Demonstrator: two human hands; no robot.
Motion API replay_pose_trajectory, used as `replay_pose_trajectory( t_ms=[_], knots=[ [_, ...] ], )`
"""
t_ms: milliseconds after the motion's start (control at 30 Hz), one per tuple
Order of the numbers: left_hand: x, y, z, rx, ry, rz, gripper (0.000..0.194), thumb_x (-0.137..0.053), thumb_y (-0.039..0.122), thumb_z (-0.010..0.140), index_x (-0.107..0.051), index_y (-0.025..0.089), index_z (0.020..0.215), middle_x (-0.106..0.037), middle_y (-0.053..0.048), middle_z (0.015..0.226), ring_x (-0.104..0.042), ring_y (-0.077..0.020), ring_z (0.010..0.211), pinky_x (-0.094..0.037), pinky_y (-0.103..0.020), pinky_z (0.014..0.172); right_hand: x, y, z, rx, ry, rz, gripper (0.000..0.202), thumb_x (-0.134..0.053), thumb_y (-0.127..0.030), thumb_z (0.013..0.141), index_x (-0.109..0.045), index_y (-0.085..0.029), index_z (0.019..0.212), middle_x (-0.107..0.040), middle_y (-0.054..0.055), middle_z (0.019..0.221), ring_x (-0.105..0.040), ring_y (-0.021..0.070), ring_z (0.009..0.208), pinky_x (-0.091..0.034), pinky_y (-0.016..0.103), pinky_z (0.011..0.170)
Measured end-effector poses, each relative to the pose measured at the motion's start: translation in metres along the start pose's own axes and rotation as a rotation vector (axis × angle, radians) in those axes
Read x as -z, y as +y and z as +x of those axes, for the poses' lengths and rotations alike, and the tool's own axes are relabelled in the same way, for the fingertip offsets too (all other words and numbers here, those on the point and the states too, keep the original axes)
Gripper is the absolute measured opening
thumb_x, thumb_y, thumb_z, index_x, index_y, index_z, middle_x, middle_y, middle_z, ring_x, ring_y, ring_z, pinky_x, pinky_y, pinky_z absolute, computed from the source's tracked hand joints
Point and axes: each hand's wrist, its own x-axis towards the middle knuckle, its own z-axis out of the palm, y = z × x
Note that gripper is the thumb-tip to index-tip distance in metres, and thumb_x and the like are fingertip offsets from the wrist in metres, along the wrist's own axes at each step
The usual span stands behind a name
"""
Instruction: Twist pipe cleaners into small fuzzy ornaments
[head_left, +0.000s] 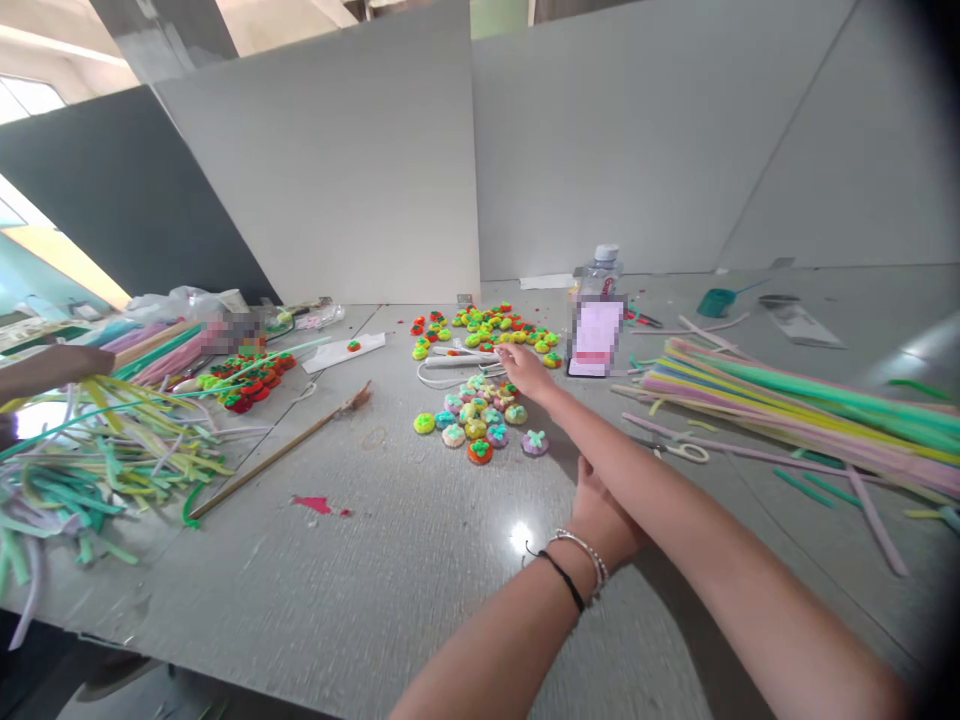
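Note:
My right hand (pixel 523 370) reaches forward across the table, its fingers drawn together at the end of a slim white tool (pixel 466 356) with a white cord. The tool's exact kind is too small to make out. Just in front of it lies a cluster of small pastel fuzzy flower-like pieces (pixel 475 412), with one orange piece (pixel 480 452) topped in green at the near edge. Behind the tool spread several red, yellow and green pieces (pixel 487 322). My left hand (pixel 604 515), wearing bracelets at the wrist, rests under my right forearm, which hides most of its fingers.
Bundles of coloured fuzzy stems lie right (pixel 795 410) and left (pixel 97 440). Scissors (pixel 686 452) lie at right, near a propped phone (pixel 595 338) and a bottle (pixel 604 268). A wooden stick (pixel 281 456) lies left. Another person's hand (pixel 67 368) is at far left.

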Motion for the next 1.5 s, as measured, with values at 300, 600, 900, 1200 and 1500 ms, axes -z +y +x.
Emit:
replay_pose_trajectory(
  t_ms=[300,600,900,1200,1500],
  knots=[
    [-0.003,0.001,0.005,0.114,0.114,-0.023,0.043,-0.042,0.030,0.085,-0.047,0.015,0.125,-0.044,-0.013,0.133,-0.033,-0.0280,0.125,-0.029,-0.046,0.105,0.096,0.052,-0.141,0.131,0.260,-0.054,0.027,-0.037,-0.031,0.091,-0.056,-0.021,0.108,-0.060,0.009,0.108,-0.053,0.0226,0.107,-0.038,0.038,0.096],
    [-0.001,0.002,0.002,0.105,0.113,0.013,0.039,-0.041,0.033,0.088,-0.045,0.021,0.126,-0.044,-0.008,0.135,-0.033,-0.0235,0.128,-0.030,-0.041,0.106,0.149,0.104,-0.235,0.108,0.441,-0.303,0.025,-0.043,-0.021,0.084,-0.052,-0.022,0.108,-0.059,0.009,0.106,-0.052,0.0249,0.105,-0.041,0.043,0.093],
    [0.004,0.006,-0.003,0.094,0.078,0.063,0.039,-0.037,0.031,0.091,-0.044,0.021,0.129,-0.044,-0.008,0.138,-0.033,-0.0208,0.131,-0.028,-0.040,0.108,0.136,0.117,-0.234,-0.072,0.248,-0.513,0.031,-0.049,-0.012,0.077,-0.059,-0.016,0.106,-0.059,0.012,0.114,-0.050,0.0267,0.108,-0.039,0.040,0.093],
    [0.010,0.004,-0.012,0.059,0.035,0.058,0.040,-0.039,0.026,0.090,-0.046,0.019,0.129,-0.044,-0.009,0.140,-0.034,-0.0197,0.132,-0.026,-0.038,0.110,0.140,0.102,-0.240,-0.179,0.068,-0.519,0.032,-0.046,-0.016,0.084,-0.059,-0.018,0.114,-0.057,0.011,0.121,-0.046,0.0252,0.115,-0.033,0.036,0.094],
    [0.024,0.010,-0.028,0.067,0.046,0.043,0.038,-0.042,0.025,0.089,-0.049,0.019,0.126,-0.049,-0.006,0.136,-0.039,-0.0169,0.129,-0.029,-0.034,0.109,0.146,0.097,-0.241,-0.166,0.094,-0.495,0.029,-0.049,-0.013,0.081,-0.061,-0.020,0.107,-0.062,0.009,0.110,-0.052,0.0233,0.107,-0.037,0.031,0.086]
  ],
)
